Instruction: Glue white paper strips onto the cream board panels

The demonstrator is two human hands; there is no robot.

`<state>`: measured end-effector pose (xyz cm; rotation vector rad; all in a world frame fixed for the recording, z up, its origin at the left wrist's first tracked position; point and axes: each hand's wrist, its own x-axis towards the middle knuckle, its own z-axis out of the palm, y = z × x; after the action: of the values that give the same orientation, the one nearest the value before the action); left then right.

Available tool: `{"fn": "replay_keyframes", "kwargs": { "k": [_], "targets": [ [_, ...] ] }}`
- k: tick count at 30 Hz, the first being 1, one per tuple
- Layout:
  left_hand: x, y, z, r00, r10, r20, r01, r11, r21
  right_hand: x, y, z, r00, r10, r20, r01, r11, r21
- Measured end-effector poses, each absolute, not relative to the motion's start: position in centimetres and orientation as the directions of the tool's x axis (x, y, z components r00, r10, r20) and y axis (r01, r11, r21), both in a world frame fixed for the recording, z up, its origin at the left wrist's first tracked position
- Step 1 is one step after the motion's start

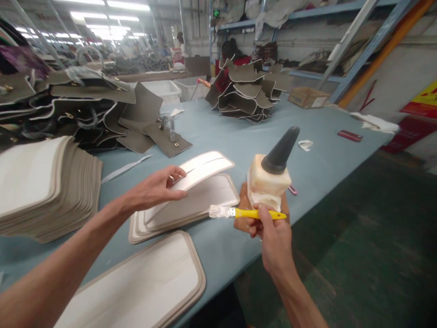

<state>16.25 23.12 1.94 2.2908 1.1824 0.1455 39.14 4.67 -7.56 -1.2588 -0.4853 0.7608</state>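
Note:
My left hand grips the left end of a thin white panel, thumb below and fingers above, and this panel is tilted up off the stack beneath. That stack of pale rounded panels has tan edges. In my right hand is a paintbrush with a yellow handle, its whitish bristles pointing left toward the stack. Just behind the brush stands a cream-coloured container topped by a dark grey cone. It rests on a brown base, partly hidden by my right hand.
More pale panels lie at the near table edge, with a tall stack at left. Olive bag pieces are heaped behind; another pile stands at the back. A cardboard box and red phone-like object sit right.

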Motion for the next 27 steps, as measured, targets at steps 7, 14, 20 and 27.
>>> {"fn": "replay_keyframes", "kwargs": {
  "k": [7, 14, 20, 27],
  "targets": [
    [10.1, 21.4, 7.6, 0.388, 0.917, 0.094, 0.8, -0.386, 0.46, 36.4, 11.4, -7.0, 0.472, 0.867, -0.16, -0.258, -0.037, -0.965],
    [0.9, 15.8, 7.2, 0.255, 0.949, 0.185, 0.895, -0.304, 0.327, 34.2, 15.8, -7.6, 0.369, 0.894, -0.255, -0.168, -0.206, -0.964],
    [-7.3, 10.5, 2.6, 0.263, 0.934, 0.243, 0.919, -0.319, 0.231, 36.5, 13.5, -7.2, 0.241, 0.903, -0.354, -0.009, -0.363, -0.932],
    [-7.0, 4.2, -1.6, 0.387, 0.883, 0.265, 0.875, -0.443, 0.198, 35.5, 7.2, -5.7, 0.075, 0.965, -0.252, 0.256, -0.262, -0.93]
  ]
}}
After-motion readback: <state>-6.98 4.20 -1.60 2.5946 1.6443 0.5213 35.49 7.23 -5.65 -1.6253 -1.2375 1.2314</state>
